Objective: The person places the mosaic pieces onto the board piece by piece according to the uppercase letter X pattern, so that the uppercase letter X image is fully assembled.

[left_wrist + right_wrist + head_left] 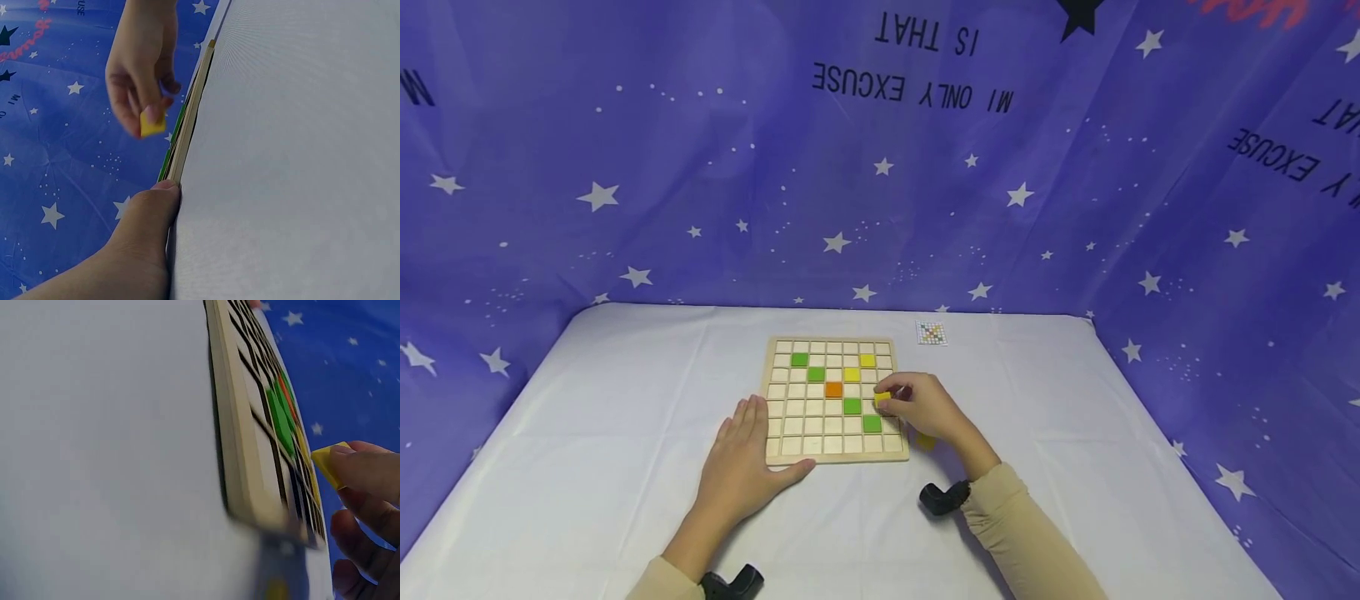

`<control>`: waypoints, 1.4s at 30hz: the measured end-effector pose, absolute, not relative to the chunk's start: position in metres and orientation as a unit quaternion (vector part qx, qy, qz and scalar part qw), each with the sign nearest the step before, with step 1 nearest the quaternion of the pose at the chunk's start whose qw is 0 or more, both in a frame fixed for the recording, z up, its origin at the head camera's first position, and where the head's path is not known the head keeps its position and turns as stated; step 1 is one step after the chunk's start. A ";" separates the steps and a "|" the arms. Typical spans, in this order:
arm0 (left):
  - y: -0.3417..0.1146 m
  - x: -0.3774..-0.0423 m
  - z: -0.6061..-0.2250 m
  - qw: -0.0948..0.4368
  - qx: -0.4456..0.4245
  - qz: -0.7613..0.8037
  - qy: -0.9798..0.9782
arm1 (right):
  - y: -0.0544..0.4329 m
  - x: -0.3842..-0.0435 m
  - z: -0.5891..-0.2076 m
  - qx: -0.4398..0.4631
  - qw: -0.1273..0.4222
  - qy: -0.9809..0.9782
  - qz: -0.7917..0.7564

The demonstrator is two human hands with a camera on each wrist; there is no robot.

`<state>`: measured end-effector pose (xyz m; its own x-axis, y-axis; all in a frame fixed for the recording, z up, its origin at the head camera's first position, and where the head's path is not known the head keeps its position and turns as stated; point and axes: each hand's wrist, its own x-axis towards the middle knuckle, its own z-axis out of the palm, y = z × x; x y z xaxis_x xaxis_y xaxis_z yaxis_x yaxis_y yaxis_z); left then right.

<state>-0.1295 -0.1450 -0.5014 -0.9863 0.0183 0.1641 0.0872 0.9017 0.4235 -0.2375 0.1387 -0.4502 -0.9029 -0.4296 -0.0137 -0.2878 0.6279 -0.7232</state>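
Note:
A square wooden grid board (835,459) lies on the table, with green, yellow and orange square tiles among its plain cells. My right hand (925,404) pinches a yellow tile (882,399) between thumb and fingertips, over the right side of the board. In the left wrist view the yellow tile (152,122) hangs above the board's surface. My left hand (737,458) lies at the board's lower left corner, fingers straight along the left edge and thumb at the front edge. The orange tile (833,389) sits near the middle, with green tiles in a diagonal through it.
Another yellow tile (926,442) lies on the white tablecloth (1037,375) right of the board, partly under my right wrist. A small printed pattern card (932,333) lies beyond the board's far right corner. A purple star-printed curtain (820,192) stands behind.

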 end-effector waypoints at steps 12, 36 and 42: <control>-0.145 -0.129 -0.501 0.076 -0.027 -0.214 -0.973 | 0.071 -0.236 -0.453 -0.254 0.084 0.885 -0.379; -0.146 -0.128 -0.500 0.084 -0.032 -0.213 -0.973 | 0.038 -0.226 -0.466 -0.278 -0.013 0.924 -0.260; -0.146 -0.128 -0.500 0.083 -0.032 -0.212 -0.973 | 0.039 -0.223 -0.466 -0.275 -0.009 0.926 -0.257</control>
<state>-0.1284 -0.1457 -0.5002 -0.9842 0.0266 0.1753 0.0972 0.9078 0.4081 -0.2230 0.0389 -0.4657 -0.8487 -0.5048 0.1579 -0.5140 0.7168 -0.4712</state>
